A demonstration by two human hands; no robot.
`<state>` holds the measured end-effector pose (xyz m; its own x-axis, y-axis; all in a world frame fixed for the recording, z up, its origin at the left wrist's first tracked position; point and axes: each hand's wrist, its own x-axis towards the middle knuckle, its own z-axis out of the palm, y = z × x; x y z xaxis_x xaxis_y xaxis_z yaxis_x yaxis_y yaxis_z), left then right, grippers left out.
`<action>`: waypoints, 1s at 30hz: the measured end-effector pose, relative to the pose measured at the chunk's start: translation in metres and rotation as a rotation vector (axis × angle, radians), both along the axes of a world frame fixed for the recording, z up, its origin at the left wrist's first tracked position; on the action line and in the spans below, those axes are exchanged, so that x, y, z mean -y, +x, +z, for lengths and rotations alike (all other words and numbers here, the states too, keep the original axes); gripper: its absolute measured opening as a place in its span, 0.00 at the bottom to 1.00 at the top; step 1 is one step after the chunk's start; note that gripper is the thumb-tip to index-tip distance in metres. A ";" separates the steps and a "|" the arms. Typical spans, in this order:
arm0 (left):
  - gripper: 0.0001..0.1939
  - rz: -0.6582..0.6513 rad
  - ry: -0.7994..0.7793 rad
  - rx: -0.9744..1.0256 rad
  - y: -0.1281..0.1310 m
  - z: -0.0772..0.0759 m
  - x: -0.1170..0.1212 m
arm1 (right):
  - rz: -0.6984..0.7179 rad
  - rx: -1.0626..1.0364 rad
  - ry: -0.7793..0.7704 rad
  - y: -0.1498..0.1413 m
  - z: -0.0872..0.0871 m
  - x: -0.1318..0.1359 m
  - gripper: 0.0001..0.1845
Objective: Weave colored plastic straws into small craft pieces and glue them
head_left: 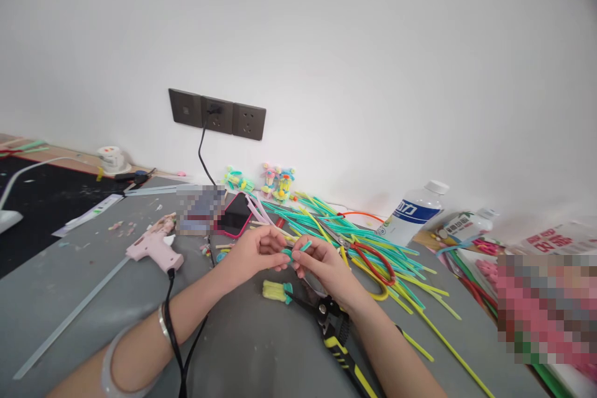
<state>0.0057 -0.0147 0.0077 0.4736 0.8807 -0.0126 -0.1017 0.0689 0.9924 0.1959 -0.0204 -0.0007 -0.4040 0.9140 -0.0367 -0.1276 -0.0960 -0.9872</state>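
My left hand [256, 252] and my right hand [321, 264] meet over the grey table [242, 342], fingers pinched together on a short teal pipe cleaner piece [298, 250]. Both hands hold it from either end. Just below them lies a small yellow and teal fuzzy bundle [276, 291]. Black and yellow pliers [336, 329] rest under my right wrist. A heap of teal and yellow pipe cleaners [373, 242] spreads out behind my right hand.
A pink glue gun [152, 247] lies left, its black cord crossing my left forearm. A red-cased phone [234, 215], red-handled scissors [368, 258], a water bottle [413, 212], small finished figures [275, 180] by the wall sockets [217, 113], and packets at right.
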 end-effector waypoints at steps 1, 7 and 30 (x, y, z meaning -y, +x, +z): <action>0.15 -0.010 0.017 -0.013 0.000 0.000 0.000 | -0.002 0.020 0.002 0.000 0.000 0.000 0.16; 0.12 -0.011 0.114 -0.092 0.000 -0.002 -0.001 | 0.019 0.106 0.038 0.006 0.009 -0.002 0.19; 0.10 -0.264 0.617 -0.894 -0.022 0.003 0.000 | -0.619 1.157 0.596 0.035 -0.052 0.149 0.05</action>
<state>-0.0164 -0.0149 0.0111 0.6856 0.7270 -0.0379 0.6110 -0.5463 0.5729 0.2308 -0.1695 -0.0524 0.0475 0.9240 0.3795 0.8898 0.1335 -0.4364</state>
